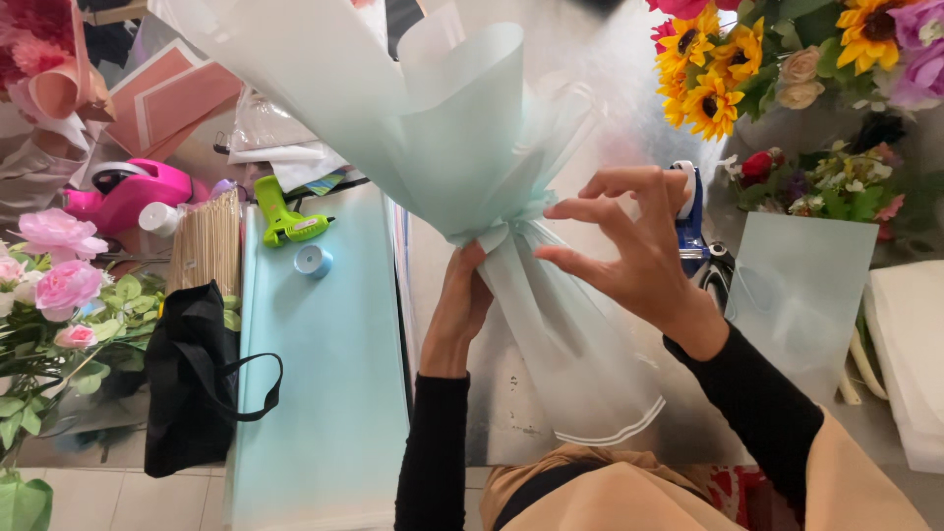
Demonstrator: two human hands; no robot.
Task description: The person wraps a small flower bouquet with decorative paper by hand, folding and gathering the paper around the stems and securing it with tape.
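Observation:
A bouquet wrap [442, 118] of pale mint-green translucent paper stands up from the metal table [629, 88], flaring wide at the top and gathered at a narrow waist. My left hand [462, 300] grips that waist from below. My right hand [629, 246] hovers just right of the gathered waist, fingers spread, fingertips near the paper's knot. The lower skirt of the wrap [580, 374] hangs toward me with a white-striped edge.
A stack of mint paper sheets [324, 393] lies at left with a green glue gun [285, 221] and blue ribbon roll [313, 261]. A black bag [192, 383], wooden sticks [206, 246], pink roses [54, 265], sunflowers [708, 69] and a blue tape dispenser [691, 221] surround the work spot.

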